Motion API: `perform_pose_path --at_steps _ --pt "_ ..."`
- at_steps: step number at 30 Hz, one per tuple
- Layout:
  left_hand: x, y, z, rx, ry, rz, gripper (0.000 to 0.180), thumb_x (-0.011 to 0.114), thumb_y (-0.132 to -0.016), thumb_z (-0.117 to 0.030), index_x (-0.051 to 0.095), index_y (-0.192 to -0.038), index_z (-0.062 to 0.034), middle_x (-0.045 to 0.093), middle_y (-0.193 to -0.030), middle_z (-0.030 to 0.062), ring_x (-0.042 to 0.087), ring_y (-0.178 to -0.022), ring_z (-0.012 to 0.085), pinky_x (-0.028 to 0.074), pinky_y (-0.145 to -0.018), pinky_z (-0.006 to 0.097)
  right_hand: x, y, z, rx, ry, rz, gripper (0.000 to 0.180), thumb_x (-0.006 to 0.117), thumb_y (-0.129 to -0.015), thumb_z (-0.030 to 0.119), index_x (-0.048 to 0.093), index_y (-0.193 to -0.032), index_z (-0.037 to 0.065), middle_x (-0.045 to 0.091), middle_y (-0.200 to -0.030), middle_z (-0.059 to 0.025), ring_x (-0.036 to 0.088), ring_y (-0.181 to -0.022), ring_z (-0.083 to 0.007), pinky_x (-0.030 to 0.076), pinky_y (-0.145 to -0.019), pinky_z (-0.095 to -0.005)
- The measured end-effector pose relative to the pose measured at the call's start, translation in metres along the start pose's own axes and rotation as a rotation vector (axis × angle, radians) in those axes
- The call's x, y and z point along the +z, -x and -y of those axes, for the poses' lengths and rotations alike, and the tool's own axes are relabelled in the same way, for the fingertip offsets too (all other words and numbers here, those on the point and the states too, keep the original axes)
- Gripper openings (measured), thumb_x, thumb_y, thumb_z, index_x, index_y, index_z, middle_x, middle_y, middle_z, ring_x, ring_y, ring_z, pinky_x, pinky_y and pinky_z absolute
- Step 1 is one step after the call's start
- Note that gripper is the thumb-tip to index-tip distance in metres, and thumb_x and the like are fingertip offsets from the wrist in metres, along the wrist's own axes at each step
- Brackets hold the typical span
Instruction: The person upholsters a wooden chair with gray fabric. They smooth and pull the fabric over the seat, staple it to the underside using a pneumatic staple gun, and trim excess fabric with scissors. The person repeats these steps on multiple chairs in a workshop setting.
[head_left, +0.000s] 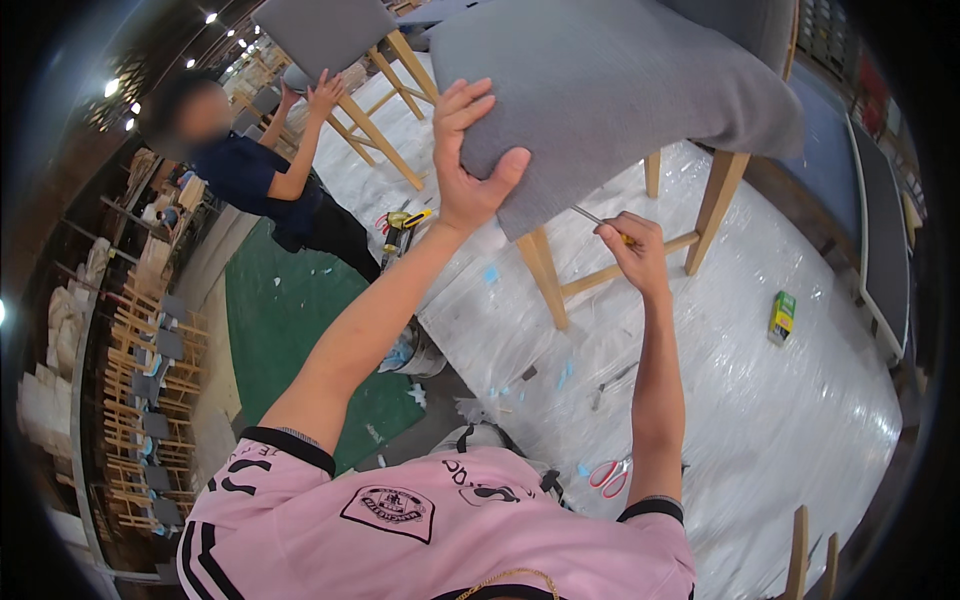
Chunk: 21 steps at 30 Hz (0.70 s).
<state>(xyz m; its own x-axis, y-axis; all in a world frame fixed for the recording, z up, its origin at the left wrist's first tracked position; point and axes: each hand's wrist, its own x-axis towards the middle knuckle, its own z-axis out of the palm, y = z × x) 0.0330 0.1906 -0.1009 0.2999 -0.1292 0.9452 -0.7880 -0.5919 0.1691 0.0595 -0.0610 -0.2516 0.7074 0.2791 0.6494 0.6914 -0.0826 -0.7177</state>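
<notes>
A grey upholstered chair with pale wooden legs stands before me on a plastic-wrapped table. My left hand lies against the left side of its seat, thumb and fingers spread over the fabric near the corner. In my right hand, closed round a yellow handle, is a thin metal-shafted tool that looks like a screwdriver. Its tip meets or nearly meets the lower edge of the seat fabric, just right of the front leg; exact contact cannot be made out.
Red-handled scissors and a green-yellow box lie on the table wrap. A yellow-black tool rests at its left edge. Beyond, a person in dark clothes handles another grey chair. Stacked chairs line the left.
</notes>
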Motion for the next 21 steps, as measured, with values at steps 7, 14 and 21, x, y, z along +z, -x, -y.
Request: perform_pose_path --at_steps 7,14,21 --pt "-0.004 0.003 0.002 -0.014 0.001 0.025 0.061 0.079 -0.082 -0.038 0.056 -0.13 -0.0087 0.054 -0.143 0.0123 0.037 -0.145 0.0334 0.024 -0.122 0.05 -0.014 -0.01 -0.004 -0.033 -0.022 0.04 0.03 0.077 -0.091 0.026 0.071 -0.083 -0.003 0.057 -0.065 -0.008 0.05 -0.059 -0.0184 0.038 -0.055 -0.0339" --pt "0.0 -0.005 0.007 0.004 0.03 0.031 0.068 0.085 -0.073 -0.036 0.057 -0.13 -0.0115 0.054 -0.144 0.0098 0.038 -0.143 0.036 0.017 -0.122 0.056 -0.019 -0.029 -0.012 -0.057 -0.015 0.057 0.032 0.077 -0.091 0.027 0.072 -0.082 -0.003 0.059 -0.066 -0.0075 0.051 -0.059 -0.0175 0.039 -0.056 -0.0331" --pt "-0.003 -0.008 0.008 0.054 -0.009 0.039 0.068 0.084 -0.076 -0.034 0.055 -0.133 -0.0094 0.053 -0.145 0.0133 0.036 -0.144 0.0364 0.026 -0.12 0.052 -0.02 -0.051 0.023 -0.08 0.136 0.082 0.03 0.078 -0.09 0.027 0.073 -0.081 -0.002 0.059 -0.065 -0.0079 0.051 -0.058 -0.0182 0.039 -0.054 -0.0335"
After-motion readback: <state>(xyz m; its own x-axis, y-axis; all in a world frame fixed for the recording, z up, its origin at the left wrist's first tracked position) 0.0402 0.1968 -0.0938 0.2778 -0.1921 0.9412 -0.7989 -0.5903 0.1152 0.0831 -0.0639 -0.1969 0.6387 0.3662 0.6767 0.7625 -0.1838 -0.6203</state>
